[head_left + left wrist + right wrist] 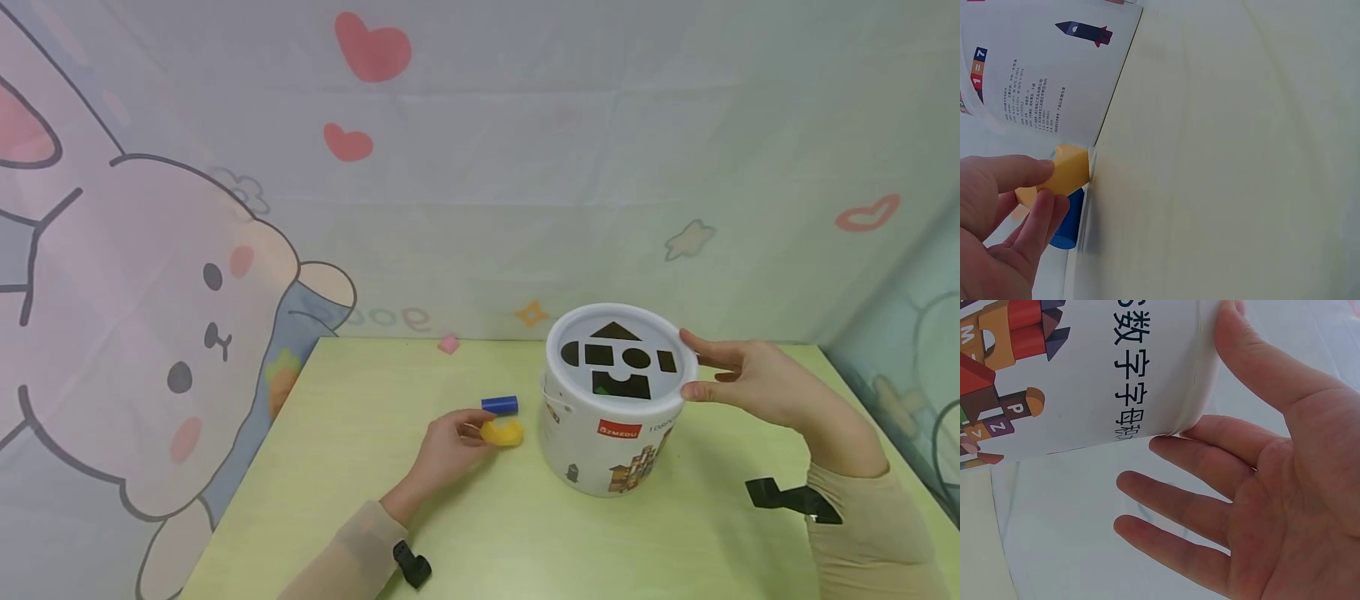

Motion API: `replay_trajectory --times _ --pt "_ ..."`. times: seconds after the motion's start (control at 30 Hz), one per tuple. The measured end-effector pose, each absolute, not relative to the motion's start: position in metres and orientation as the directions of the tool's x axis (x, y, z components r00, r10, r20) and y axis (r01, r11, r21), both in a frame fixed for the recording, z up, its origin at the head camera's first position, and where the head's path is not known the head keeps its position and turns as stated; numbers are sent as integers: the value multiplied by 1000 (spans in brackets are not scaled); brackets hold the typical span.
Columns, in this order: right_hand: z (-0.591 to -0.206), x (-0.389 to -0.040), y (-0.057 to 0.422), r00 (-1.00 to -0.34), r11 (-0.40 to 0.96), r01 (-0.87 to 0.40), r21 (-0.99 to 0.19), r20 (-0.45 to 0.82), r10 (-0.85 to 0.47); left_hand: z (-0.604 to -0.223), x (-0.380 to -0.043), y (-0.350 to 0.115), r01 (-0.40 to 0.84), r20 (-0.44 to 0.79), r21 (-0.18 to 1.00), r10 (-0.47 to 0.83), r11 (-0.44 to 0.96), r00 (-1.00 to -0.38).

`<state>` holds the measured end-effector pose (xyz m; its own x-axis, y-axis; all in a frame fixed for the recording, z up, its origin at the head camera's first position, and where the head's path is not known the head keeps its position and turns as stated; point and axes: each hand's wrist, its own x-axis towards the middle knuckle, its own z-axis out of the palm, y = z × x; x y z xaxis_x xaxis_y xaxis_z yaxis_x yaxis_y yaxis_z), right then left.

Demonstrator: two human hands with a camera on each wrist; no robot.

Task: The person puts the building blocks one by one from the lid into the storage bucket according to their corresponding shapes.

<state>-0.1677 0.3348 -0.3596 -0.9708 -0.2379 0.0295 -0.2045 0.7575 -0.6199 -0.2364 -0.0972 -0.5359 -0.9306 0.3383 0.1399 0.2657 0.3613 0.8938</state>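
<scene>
My left hand pinches a yellow toy block between thumb and fingers, low over the table. In the head view, its upper edge looks notched. Just behind it lies a blue cylinder block, partly hidden by the fingers in the left wrist view. To the right stands a white bucket, upright, its white lid on, with holes of several shapes. Thumb and index finger of my right hand touch the lid's right rim; the other fingers stretch out fairly straight beneath, as the right wrist view shows.
Everything stands on a pale yellow-green table. A printed cloth with a rabbit and hearts hangs behind it. The bucket's thin handle hangs at its left side. A dark cable runs at the far right.
</scene>
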Motion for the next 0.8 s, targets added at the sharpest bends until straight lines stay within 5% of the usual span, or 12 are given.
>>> replay_trajectory --times 0.4,0.8 --pt "-361 -168 335 -970 758 -208 -619 33 -239 -528 -236 -103 302 180 867 317 395 -931" --pt "-361 -168 336 -971 760 -203 -617 28 -237 -504 -237 -110 306 215 908 306 287 -927"
